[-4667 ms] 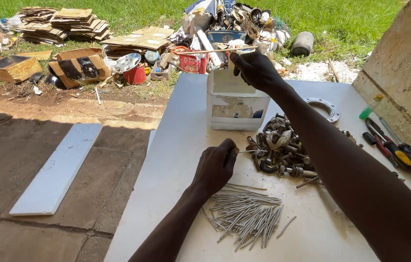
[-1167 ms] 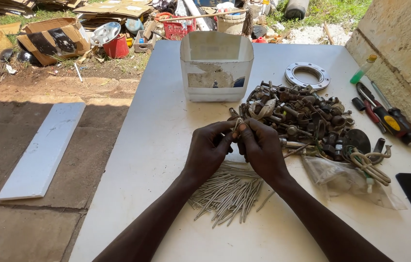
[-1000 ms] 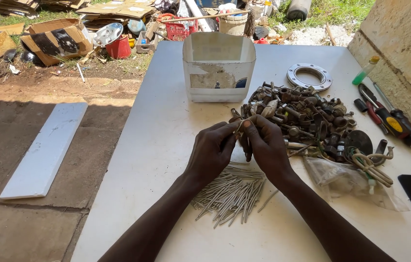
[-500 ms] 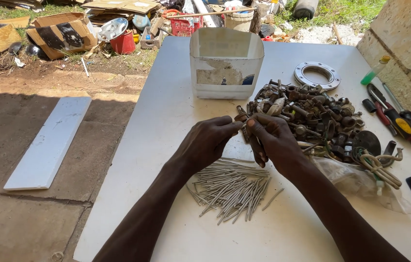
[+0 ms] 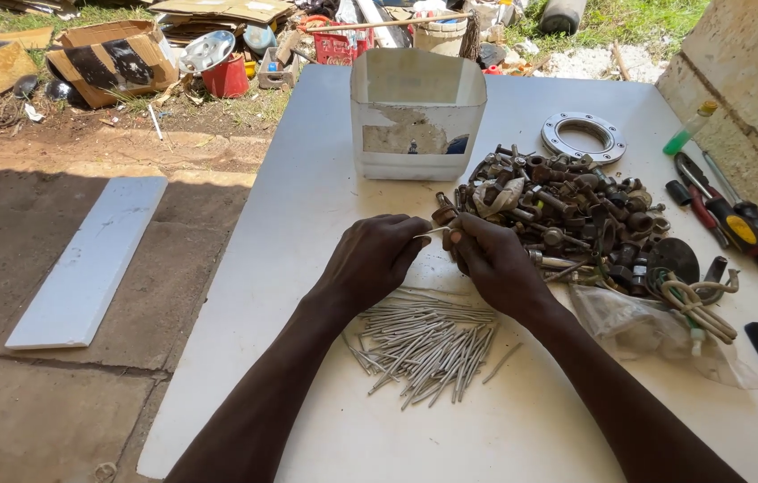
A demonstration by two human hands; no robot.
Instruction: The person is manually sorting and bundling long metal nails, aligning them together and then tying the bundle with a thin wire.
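White plastic tub (image 5: 416,114), metal ring (image 5: 583,136), screwdrivers (image 5: 732,219) (by the wall).

Surface: white table top (image 5: 307,206), sunlit.
Floor: shaded concrete slabs (image 5: 48,402) left of surface; white board (image 5: 93,259) lying there.
Wall: rough pale block (image 5: 754,72) right of surface.
Beyond surface: grass, scrap pile (image 5: 218,45).

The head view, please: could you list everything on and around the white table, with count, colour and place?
table: one, white, centre
plastic tub: one, translucent white, far middle of the table
nails: one pile, grey, near the table's front, below the hands
bolts and nuts: one heap, rusty brown, right of the hands
metal ring: one, grey, right of the tub
screwdrivers: several, red, black and yellow handles, right edge
plastic bag: one, clear, beside the heap
board: one, white, on the ground at left
left hand: pinches a thin nail
right hand: holds the same nail's other end
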